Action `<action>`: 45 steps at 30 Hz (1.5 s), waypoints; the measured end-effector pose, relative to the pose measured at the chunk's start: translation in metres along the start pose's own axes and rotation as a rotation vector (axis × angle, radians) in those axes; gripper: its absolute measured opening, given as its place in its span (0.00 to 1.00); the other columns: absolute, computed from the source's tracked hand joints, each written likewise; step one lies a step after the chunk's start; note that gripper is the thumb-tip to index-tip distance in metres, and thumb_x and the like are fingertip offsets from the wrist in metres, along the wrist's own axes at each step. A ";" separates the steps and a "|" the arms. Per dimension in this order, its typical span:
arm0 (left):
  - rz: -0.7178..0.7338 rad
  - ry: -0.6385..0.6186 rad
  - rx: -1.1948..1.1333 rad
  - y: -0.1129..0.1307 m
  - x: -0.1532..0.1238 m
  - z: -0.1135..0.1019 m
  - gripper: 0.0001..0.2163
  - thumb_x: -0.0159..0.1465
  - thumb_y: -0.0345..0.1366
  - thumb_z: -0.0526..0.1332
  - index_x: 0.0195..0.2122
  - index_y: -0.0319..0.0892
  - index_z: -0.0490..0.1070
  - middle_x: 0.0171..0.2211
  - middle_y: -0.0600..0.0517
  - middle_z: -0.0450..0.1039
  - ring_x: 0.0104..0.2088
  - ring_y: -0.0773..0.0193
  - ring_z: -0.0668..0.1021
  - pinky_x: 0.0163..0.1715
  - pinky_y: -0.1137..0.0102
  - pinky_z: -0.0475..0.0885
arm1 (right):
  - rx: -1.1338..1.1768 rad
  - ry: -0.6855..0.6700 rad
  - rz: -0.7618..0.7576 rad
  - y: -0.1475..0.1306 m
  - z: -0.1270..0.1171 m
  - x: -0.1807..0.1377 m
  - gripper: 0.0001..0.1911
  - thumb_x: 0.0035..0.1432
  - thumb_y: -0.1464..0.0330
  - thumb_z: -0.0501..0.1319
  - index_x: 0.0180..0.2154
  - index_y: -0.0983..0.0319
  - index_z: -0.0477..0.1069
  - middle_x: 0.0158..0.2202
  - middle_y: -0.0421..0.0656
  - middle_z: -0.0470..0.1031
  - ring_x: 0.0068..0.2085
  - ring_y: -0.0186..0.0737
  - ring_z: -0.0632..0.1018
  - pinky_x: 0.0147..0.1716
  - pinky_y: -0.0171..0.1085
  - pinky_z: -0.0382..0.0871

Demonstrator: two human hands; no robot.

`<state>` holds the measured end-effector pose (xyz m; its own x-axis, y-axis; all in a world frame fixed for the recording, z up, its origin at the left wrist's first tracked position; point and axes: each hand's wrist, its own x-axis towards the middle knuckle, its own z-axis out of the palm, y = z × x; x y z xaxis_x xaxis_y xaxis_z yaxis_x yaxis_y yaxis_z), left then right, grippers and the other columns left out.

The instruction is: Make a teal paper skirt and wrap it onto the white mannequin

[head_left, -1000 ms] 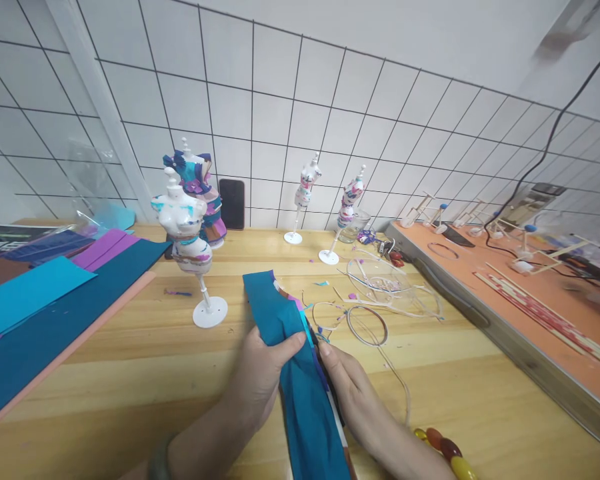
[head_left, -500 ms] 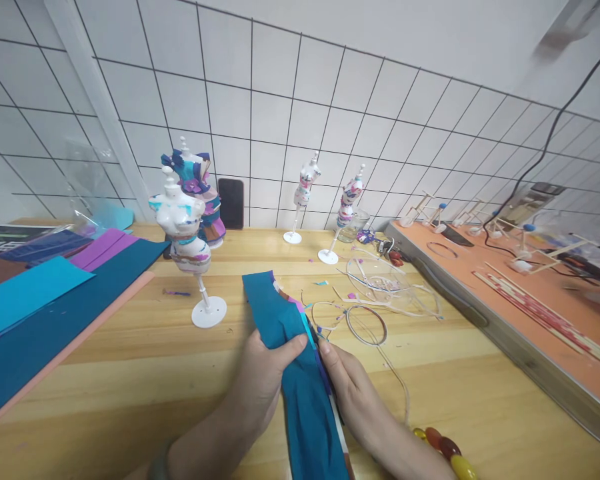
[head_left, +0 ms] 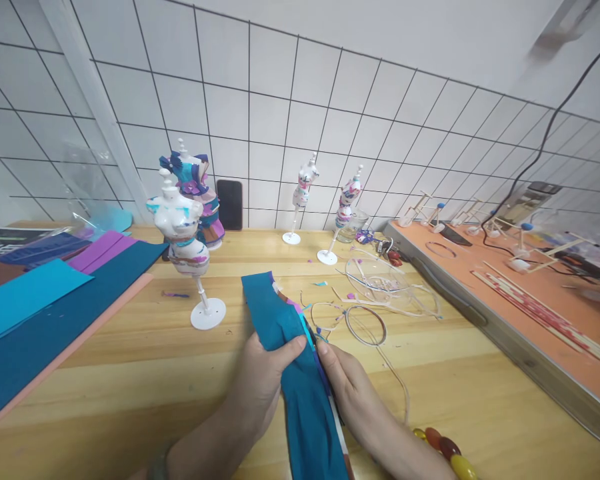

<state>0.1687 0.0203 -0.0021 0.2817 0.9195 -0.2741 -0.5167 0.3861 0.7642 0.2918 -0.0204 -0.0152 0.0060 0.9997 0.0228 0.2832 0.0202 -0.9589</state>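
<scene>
The left hand point(head_left: 263, 380) is pinching a long teal strip point(head_left: 280, 313), with the thumb pressing on top and the fingers curling under its left edge. The right hand point(head_left: 347, 390) is lying along the strip's right edge, where purple and patterned layers are peeking out from beneath. Whether its fingers are gripping or only pressing cannot be told. The two hands are sitting close together with only the strip between them.

The strip is lying on the tabletop point(head_left: 130, 373) just right of and in front of the nearest mannequin point(head_left: 183, 233), and it is running toward the person. As far as can be judged, the strip is looking whole and flat, not yet wrapped around anything.

The nearest mannequin is showing mostly bare white with a few coloured patches. The dressed mannequin point(head_left: 197, 193) just behind it is already wearing layered blue and purple pieces. Two smaller mannequins point(head_left: 303, 193) are standing well to its right. Wire rings point(head_left: 366, 325) and small scraps are lying to the right of it, beyond the strip. Large coloured sheets point(head_left: 55, 320) are lying to its left.
</scene>
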 end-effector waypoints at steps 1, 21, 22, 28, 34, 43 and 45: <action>0.000 0.000 -0.001 0.000 0.000 0.000 0.15 0.49 0.30 0.68 0.39 0.38 0.73 0.35 0.46 0.78 0.36 0.56 0.78 0.39 0.63 0.73 | -0.002 -0.004 0.001 0.000 0.000 0.000 0.21 0.63 0.55 0.44 0.30 0.62 0.65 0.28 0.42 0.67 0.32 0.38 0.68 0.36 0.34 0.63; -0.273 -0.208 -0.201 0.027 0.017 -0.012 0.14 0.61 0.42 0.56 0.38 0.38 0.74 0.29 0.46 0.78 0.27 0.56 0.78 0.31 0.59 0.74 | -0.148 -0.057 -0.018 0.000 -0.001 -0.001 0.22 0.65 0.57 0.41 0.26 0.62 0.61 0.24 0.39 0.63 0.28 0.35 0.65 0.29 0.33 0.57; -0.261 -0.195 -0.149 0.026 0.018 -0.014 0.12 0.59 0.40 0.58 0.37 0.37 0.74 0.27 0.46 0.78 0.26 0.56 0.78 0.31 0.59 0.74 | -0.153 -0.061 -0.017 -0.001 -0.001 -0.001 0.22 0.65 0.57 0.41 0.26 0.62 0.61 0.25 0.39 0.63 0.28 0.35 0.65 0.29 0.33 0.57; -0.125 -0.133 -0.011 0.021 0.016 -0.012 0.10 0.49 0.32 0.67 0.34 0.37 0.74 0.25 0.47 0.78 0.24 0.56 0.78 0.30 0.61 0.74 | -0.140 -0.046 -0.019 0.000 0.000 -0.003 0.22 0.65 0.58 0.41 0.27 0.62 0.63 0.25 0.39 0.64 0.28 0.35 0.66 0.30 0.33 0.57; -0.067 -0.066 -0.016 0.016 0.012 -0.007 0.14 0.45 0.31 0.70 0.34 0.38 0.74 0.25 0.49 0.78 0.24 0.59 0.78 0.30 0.65 0.73 | -0.050 -0.012 0.026 -0.001 0.002 -0.004 0.22 0.64 0.56 0.43 0.26 0.62 0.62 0.22 0.37 0.62 0.25 0.33 0.66 0.25 0.31 0.58; -0.048 -0.064 -0.009 0.003 0.006 -0.006 0.10 0.50 0.30 0.67 0.34 0.38 0.72 0.24 0.50 0.78 0.22 0.63 0.77 0.35 0.64 0.73 | 0.144 -0.040 0.130 0.003 0.005 -0.003 0.24 0.63 0.52 0.44 0.23 0.62 0.60 0.12 0.33 0.57 0.13 0.28 0.61 0.13 0.27 0.55; -0.059 -0.047 -0.028 0.002 0.005 -0.005 0.12 0.50 0.30 0.67 0.35 0.37 0.72 0.28 0.48 0.78 0.26 0.61 0.79 0.37 0.64 0.73 | 0.146 -0.044 0.131 0.004 0.006 -0.003 0.25 0.63 0.53 0.43 0.23 0.62 0.60 0.11 0.33 0.58 0.13 0.28 0.61 0.13 0.27 0.54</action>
<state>0.1651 0.0261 -0.0053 0.3499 0.8907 -0.2903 -0.5202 0.4424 0.7305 0.2876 -0.0237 -0.0206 -0.0091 0.9935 -0.1138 0.1410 -0.1114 -0.9837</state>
